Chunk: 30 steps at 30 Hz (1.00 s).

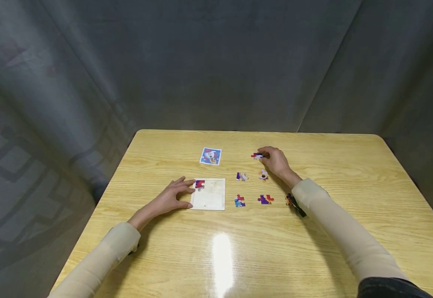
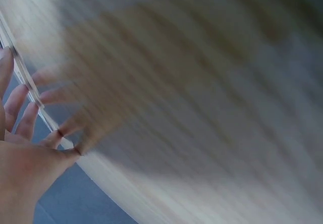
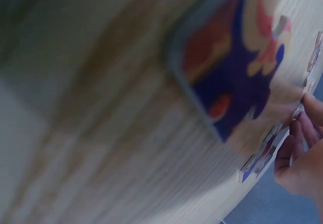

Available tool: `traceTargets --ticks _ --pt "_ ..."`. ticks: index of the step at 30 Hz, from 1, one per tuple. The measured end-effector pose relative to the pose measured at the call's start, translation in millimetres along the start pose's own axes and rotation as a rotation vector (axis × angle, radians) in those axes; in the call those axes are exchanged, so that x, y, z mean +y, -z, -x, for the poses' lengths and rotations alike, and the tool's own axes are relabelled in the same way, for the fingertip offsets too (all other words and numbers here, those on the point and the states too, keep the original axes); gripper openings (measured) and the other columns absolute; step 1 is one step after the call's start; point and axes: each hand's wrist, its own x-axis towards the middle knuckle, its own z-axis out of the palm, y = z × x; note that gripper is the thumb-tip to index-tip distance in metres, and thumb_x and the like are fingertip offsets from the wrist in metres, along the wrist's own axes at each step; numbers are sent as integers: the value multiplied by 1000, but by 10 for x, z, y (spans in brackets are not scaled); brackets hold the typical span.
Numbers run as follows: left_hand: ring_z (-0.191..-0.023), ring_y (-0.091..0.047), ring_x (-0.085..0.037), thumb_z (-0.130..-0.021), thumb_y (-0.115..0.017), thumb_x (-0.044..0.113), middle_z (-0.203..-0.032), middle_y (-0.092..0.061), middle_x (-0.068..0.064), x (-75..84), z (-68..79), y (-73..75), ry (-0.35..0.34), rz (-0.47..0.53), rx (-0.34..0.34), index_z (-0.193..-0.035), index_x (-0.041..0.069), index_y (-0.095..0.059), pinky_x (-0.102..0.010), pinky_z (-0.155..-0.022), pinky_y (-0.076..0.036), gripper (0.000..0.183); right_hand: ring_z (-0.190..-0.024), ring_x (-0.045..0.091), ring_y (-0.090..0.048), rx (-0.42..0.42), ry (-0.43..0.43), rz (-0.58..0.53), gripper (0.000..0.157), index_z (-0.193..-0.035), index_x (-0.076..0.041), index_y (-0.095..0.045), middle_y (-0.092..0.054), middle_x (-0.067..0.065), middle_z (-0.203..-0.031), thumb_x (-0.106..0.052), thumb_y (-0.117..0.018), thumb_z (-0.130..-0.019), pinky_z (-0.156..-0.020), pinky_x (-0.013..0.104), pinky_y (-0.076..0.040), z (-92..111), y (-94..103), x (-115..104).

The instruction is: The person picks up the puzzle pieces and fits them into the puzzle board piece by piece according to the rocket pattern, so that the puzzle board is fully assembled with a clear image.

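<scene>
A square white puzzle tray (image 1: 212, 196) lies on the table, with one red and purple puzzle piece (image 1: 199, 184) in its upper left corner. My left hand (image 1: 169, 198) is spread along the tray's left side, its thumb at the lower corner and fingertips on the edge, as the left wrist view (image 2: 30, 158) also shows. Farther back, my right hand (image 1: 274, 160) pinches a red, white and purple puzzle piece (image 1: 256, 156) close to the tabletop. Some of that piece is hidden by the fingers. In the right wrist view the right hand (image 3: 305, 148) has its fingertips low at the table.
Loose puzzle pieces lie right of the tray: a whitish one (image 1: 242, 176), one with an eye (image 1: 263, 174), a blue and red one (image 1: 240, 201) and a purple and orange one (image 1: 265, 199). Another piece (image 1: 288, 199) is partly under the right wrist. A picture card (image 1: 210, 156) lies behind the tray.
</scene>
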Motion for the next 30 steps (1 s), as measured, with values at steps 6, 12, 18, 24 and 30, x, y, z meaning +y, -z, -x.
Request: traceTargets --ticks 6,12,18,24,30 --pt "-145 -17 -36 -81 -78 28 -150 -41 -8 -7 1 9 1 2 -4 -120 7 -66 -62 -113 -6 46 -102 34 -60 22 38 73 34 -123 2 -62 -63 22 -118 -2 -66 -90 -91 49 -47 5 -43 18" --pt "-144 -17 -37 -80 -78 29 -149 -42 -8 -7 -2 0 -2 4 -2 -119 7 -66 -62 -113 -6 46 -100 35 -61 32 90 124 34 -123 2 -62 -63 22 -116 -5 -66 -90 -89 50 -47 12 -53 44" --pt "-144 -17 -37 -80 -78 29 -149 -42 -8 -10 -16 -10 -2 4 -3 -119 7 -66 -62 -113 -7 47 -101 34 -61 23 95 116 36 -125 3 -60 -62 21 -116 -9 -67 -91 -88 49 -49 21 -34 56" --pt "-144 -18 -37 -80 -78 29 -149 -42 -8 -13 -25 -9 -3 1 -3 -119 7 -66 -63 -113 -7 47 -102 34 -61 15 80 64 38 -126 3 -59 -62 22 -117 -9 -66 -91 -89 49 -49 31 -25 49" --pt "-144 -17 -37 -80 -78 29 -149 -42 -8 -25 -28 -16 0 4 -2 -119 7 -66 -63 -113 -6 46 -100 33 -61 34 90 19 37 -124 4 -59 -62 21 -115 -9 -68 -90 -87 48 -50 38 -35 16"
